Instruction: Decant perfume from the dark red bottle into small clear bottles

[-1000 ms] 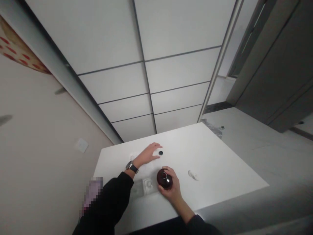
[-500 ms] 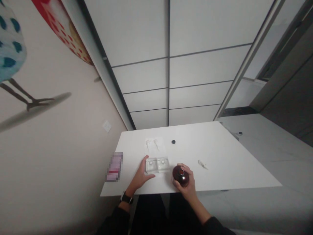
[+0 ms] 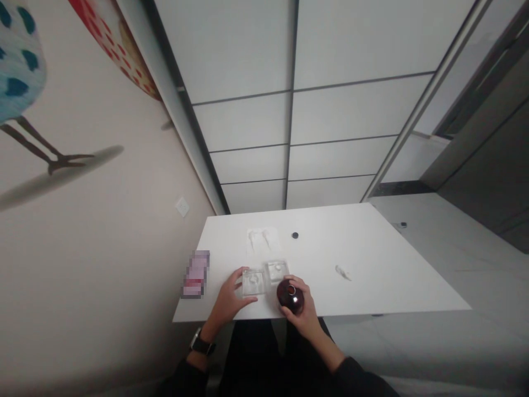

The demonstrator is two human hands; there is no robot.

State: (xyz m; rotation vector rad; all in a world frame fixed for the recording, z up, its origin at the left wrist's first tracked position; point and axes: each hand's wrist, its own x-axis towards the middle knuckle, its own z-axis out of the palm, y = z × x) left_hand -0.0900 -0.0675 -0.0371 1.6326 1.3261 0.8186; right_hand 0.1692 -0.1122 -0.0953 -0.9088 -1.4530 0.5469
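My right hand is wrapped round a dark brown glass bottle, held upright near the table's front edge, its round mouth uncapped. Thumb and fingers of my left hand grip the left side of a clear square glass dish. A second clear dish stands just to its right and slightly farther back, close behind the bottle. Something small and pale sits inside each dish, too unclear to name.
Two thin, whitish tools lie on a pale sheet behind the dishes. A small dark round cap is on the white table. Crumpled clear plastic lies at right, a blurred pink package at the left edge.
My left hand has drawn the left dish toward me and leftward, apart from the other dish. The bottle in my right hand has moved left, nearer the dishes. The view has shifted slightly.
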